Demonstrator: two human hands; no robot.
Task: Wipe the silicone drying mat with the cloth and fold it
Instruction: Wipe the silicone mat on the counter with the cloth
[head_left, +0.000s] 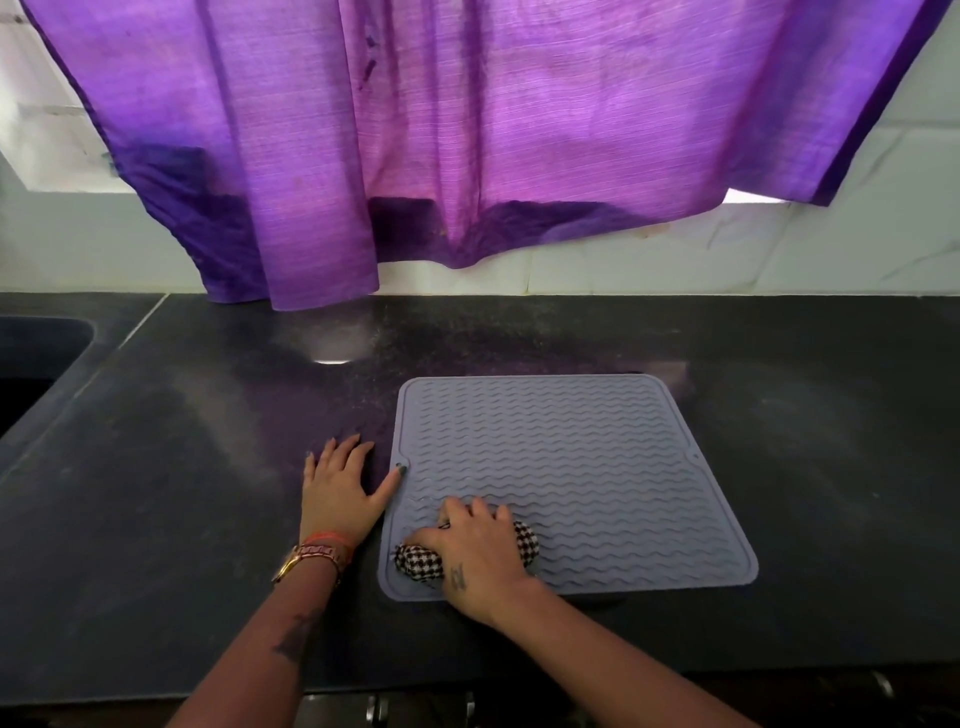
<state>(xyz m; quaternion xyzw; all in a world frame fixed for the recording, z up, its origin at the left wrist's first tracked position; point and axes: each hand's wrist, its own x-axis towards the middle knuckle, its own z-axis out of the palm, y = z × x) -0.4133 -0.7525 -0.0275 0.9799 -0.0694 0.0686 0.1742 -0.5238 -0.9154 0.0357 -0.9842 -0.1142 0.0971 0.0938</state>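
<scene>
A grey silicone drying mat (571, 457) with wavy ridges lies flat on the dark countertop, right of centre. My right hand (475, 551) grips a bunched black-and-white checked cloth (525, 540) and presses it on the mat's near left part; the cloth shows on both sides of the hand. My left hand (340, 488) lies flat on the counter just left of the mat, fingers spread, with its thumb tip touching the mat's left edge.
The black stone countertop (208, 493) stretches left and right of the mat. A sink basin (36, 364) is set in at the far left. A purple curtain (415, 145) hangs over the white tiled wall behind.
</scene>
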